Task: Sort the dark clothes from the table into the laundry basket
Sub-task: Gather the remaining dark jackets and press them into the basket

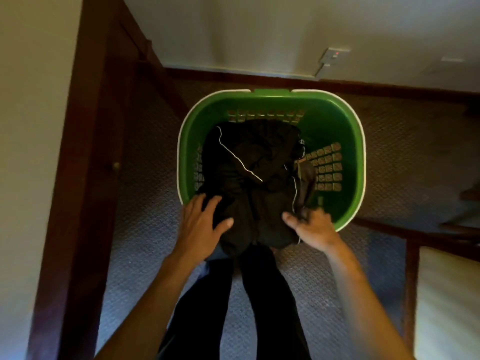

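Patterned carpet [145, 255] across floor. Dark wooden door frame [85, 152] at left. White wall socket [333, 57] upper right. Dark skirting board [363, 87] along wall base.

No text to read anywhere here: the green basket [337, 120] carries no label, the dark clothes [249, 178] show no print or tag lettering, and the wall socket [333, 57] offers only a small red light, with any marking too blurred to read.
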Motion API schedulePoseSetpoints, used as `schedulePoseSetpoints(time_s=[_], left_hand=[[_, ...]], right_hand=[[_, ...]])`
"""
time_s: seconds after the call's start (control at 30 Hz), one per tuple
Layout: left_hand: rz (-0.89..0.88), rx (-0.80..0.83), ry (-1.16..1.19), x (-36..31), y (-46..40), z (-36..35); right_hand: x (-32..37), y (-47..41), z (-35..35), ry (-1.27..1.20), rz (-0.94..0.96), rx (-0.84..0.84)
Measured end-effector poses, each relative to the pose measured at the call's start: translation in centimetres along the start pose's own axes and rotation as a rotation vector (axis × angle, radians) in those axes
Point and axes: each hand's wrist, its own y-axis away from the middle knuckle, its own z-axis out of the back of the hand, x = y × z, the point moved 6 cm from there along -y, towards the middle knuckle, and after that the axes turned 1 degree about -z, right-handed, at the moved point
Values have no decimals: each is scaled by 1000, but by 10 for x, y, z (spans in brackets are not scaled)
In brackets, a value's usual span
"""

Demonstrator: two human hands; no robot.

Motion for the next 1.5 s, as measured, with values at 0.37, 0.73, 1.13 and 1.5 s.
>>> schedulePoseSetpoints(time_s=[0.37,0.73,1.13,1.5], left_hand=[[-294,-188,-111,-20,31,28],[21,-179,773,-78,-46,170],[12,151,-100,-72,-67,28],[-141,434,123,-67,-29,-50]], right_hand=[[43,60,5,-2,610,-220],[135,52,145,-559,591,-380],[48,-38,59,-159,296,-159],[12,-16,1,203,373,247]])
